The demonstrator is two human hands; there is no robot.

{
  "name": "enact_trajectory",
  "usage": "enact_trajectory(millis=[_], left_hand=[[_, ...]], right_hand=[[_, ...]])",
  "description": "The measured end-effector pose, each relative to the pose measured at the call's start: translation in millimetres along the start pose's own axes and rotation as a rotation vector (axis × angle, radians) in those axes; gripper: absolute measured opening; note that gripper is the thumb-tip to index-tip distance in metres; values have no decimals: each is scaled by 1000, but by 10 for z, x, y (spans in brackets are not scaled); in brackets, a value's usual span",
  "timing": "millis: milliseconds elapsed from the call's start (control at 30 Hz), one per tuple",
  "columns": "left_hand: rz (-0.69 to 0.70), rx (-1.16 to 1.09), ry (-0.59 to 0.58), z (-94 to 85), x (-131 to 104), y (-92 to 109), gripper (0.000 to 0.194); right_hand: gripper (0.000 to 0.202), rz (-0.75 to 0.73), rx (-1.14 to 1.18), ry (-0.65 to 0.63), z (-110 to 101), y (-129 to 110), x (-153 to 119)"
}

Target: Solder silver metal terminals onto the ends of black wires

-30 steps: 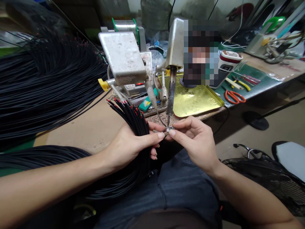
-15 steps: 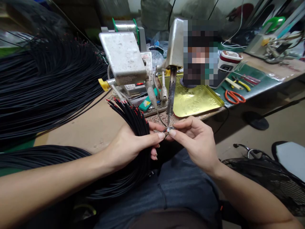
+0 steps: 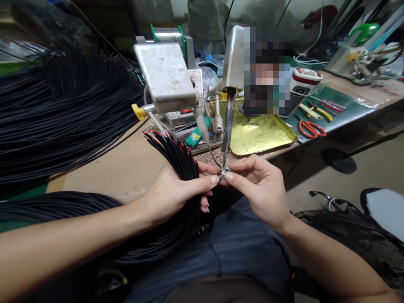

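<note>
A thick bundle of black cables (image 3: pixel 184 168) with red and pale wire ends runs through my left hand (image 3: pixel 179 185), which is closed around it. Between that hand's thumb and forefinger is the end of one cable. My right hand (image 3: pixel 257 181) pinches a small metal connector (image 3: pixel 225 171) against this cable end. Just above the connector stands the tip of a soldering iron (image 3: pixel 227 134), pointing down from its metal holder. A thin solder feed tube (image 3: pixel 214 158) reaches the same spot from the left. Fingers partly hide the joint, so contact with the tip is hard to judge.
Heaps of black cables (image 3: pixel 63 113) cover the bench's left. A solder spool (image 3: pixel 168 35) stands behind the grey soldering machine (image 3: pixel 167 75). To the right lie a yellow metal tray (image 3: pixel 261 136), orange-handled scissors (image 3: pixel 312 128) and yellow-handled pliers (image 3: pixel 323 112). A fan (image 3: pixel 350 240) stands at lower right.
Both hands keep their grips in nearly the same place. The view has shifted very slightly, and the iron's tip sits a touch further right relative to the connector.
</note>
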State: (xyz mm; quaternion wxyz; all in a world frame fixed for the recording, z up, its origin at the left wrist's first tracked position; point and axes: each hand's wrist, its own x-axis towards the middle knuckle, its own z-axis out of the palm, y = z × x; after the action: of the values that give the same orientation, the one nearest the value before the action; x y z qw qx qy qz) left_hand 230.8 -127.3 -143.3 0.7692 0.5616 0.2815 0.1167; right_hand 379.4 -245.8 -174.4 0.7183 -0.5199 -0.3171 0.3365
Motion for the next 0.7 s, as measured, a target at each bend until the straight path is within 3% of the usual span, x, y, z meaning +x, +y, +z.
enact_trajectory(millis=[300, 533, 700], left_hand=[[-14, 50, 37, -2, -2, -5, 46], [13, 177, 14, 19, -17, 28, 39], [43, 352, 25, 22, -46, 10, 38]], right_hand=[[21, -36, -80, -16, -7, 3, -7], [20, -62, -176, -80, -38, -54, -2], [24, 7, -193, -145, -88, -144, 12]])
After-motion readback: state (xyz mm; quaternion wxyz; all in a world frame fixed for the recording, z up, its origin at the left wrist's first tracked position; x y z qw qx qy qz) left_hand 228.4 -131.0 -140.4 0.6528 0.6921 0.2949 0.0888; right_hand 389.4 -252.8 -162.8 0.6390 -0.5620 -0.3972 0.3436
